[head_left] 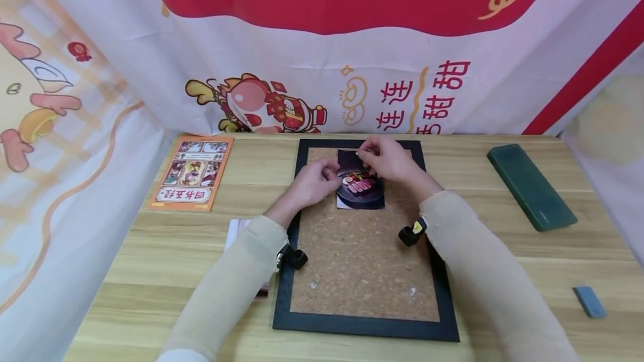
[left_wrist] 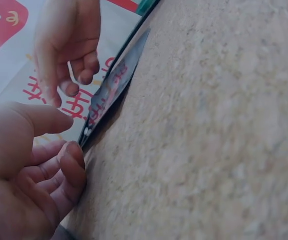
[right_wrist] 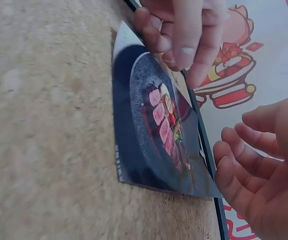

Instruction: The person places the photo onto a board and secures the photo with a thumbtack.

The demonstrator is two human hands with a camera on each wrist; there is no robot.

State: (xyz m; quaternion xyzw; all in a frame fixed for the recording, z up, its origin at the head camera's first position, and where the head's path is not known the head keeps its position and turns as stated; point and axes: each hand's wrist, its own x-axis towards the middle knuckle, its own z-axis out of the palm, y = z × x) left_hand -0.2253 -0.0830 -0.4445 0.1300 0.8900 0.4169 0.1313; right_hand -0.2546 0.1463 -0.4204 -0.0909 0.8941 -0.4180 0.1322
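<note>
A food photo (head_left: 359,186) showing sliced meat on a dark plate lies on the upper part of a cork board (head_left: 362,261) with a black frame. In the right wrist view its surface bends slightly off the cork. At the photo's left edge is my left hand (head_left: 316,182), fingers loosely bent, thumb apart from them. My right hand (head_left: 389,160) is over the photo's upper right, and a tiny white spot shows by its fingertips in the head view. The right wrist view shows a gap between that hand's thumb and fingers. Whether either hand touches the photo is unclear.
Two small clear pieces (head_left: 413,293) sit on the lower cork. An orange printed card (head_left: 193,175) lies to the left. A stack of prints (head_left: 235,230) is partly under my left sleeve. At right are a green box (head_left: 530,186) and a small blue block (head_left: 590,301).
</note>
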